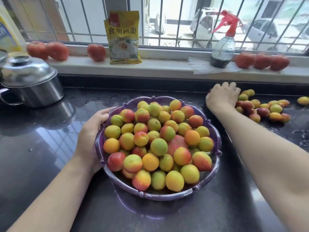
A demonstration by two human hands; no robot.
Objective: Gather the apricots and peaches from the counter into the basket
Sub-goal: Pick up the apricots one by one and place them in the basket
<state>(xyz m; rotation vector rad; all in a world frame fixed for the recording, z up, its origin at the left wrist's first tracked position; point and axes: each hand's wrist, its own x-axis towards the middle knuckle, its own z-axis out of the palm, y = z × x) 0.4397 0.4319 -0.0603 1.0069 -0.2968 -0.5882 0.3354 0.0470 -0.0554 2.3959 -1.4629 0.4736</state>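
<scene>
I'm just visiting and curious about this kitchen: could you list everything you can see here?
basket: one, purple, scalloped rim, centre of the counter, heaped with yellow, orange and red fruit
loose fruit: a cluster, same colours, on the counter at right
counter: one, dark, glossy, wet in spots
pot: one, steel, lidded, far left
tomatoes: six, red, along the windowsill
packet: one, yellow, upright on the sill
spray bottle: one, clear with red trigger, on the sill at right
yellow bottle: one, far left edge, partly cut off
left hand: holds the basket's left rim
right hand: fingers curled at the loose fruit; any grip is hidden
</scene>
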